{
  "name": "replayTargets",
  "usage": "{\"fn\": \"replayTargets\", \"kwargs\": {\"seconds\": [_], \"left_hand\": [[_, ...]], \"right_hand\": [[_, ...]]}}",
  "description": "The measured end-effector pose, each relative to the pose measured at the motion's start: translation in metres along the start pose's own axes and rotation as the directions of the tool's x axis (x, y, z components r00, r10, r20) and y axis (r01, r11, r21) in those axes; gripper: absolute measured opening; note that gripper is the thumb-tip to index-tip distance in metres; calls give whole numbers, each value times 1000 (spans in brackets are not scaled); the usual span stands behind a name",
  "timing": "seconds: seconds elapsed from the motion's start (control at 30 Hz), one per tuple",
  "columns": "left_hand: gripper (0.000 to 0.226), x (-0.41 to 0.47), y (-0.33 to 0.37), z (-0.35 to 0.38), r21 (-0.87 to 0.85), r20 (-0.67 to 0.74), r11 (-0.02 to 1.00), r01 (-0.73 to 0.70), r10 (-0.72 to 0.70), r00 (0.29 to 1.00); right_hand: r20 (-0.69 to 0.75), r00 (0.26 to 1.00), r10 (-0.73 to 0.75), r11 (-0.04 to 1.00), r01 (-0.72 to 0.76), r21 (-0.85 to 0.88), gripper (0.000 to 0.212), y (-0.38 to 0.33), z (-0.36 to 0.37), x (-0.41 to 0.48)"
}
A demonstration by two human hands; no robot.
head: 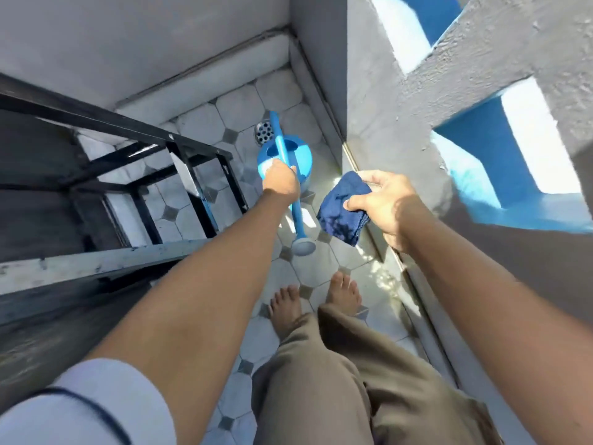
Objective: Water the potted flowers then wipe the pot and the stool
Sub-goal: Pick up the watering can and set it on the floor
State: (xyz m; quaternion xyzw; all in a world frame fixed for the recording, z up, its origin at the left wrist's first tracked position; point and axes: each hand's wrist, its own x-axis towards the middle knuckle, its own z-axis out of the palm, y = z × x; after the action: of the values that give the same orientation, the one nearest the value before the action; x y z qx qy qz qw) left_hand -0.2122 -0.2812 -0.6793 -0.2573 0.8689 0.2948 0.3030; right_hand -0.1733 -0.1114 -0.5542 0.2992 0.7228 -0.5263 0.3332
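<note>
A blue watering can (pixel 300 155) hangs above the tiled floor near the corner, its spout and rose (pixel 303 245) pointing back toward my feet. My left hand (pixel 280 181) is closed around its handle. My right hand (pixel 382 200) holds a folded dark blue cloth (pixel 343 210) beside the can, close to the grey wall. No potted flowers and no stool are in view.
A black metal railing (pixel 179 149) and descending stairs fill the left side. A round floor drain (pixel 263 131) sits in the corner beyond the can. A grey wall with blue openings (pixel 481 130) runs along the right. My bare feet (pixel 316 300) stand on the tiles.
</note>
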Motion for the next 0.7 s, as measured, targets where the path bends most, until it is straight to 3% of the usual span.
{"fn": "replayTargets", "kwargs": {"seconds": [0.17, 0.33, 0.5, 0.57, 0.63, 0.7], "left_hand": [[40, 48, 8, 22, -102, -15, 993, 63, -65, 998], [37, 83, 3, 44, -141, -38, 989, 51, -57, 998], [36, 95, -7, 58, -463, -108, 885, 48, -110, 988], [47, 82, -14, 57, -638, -103, 762, 116, -233, 967], [65, 58, -21, 49, -834, 190, 451, 317, -304, 933], [90, 36, -30, 36, -834, 526, 134, 535, -99, 845]], "right_hand": [[-43, 998, -34, 999, 36, 40, 48, 9, 8, 44], [-72, 991, -110, 994, 107, -34, 65, 6, 18, 74], [-5, 982, -189, 978, 188, -86, 58, -1, 23, 92], [50, 981, -189, 978, 193, -85, 56, -8, 27, 91], [107, 976, -190, 977, 199, -80, 54, -19, 33, 89], [157, 967, -199, 974, 213, -80, 54, -33, 39, 87]]}}
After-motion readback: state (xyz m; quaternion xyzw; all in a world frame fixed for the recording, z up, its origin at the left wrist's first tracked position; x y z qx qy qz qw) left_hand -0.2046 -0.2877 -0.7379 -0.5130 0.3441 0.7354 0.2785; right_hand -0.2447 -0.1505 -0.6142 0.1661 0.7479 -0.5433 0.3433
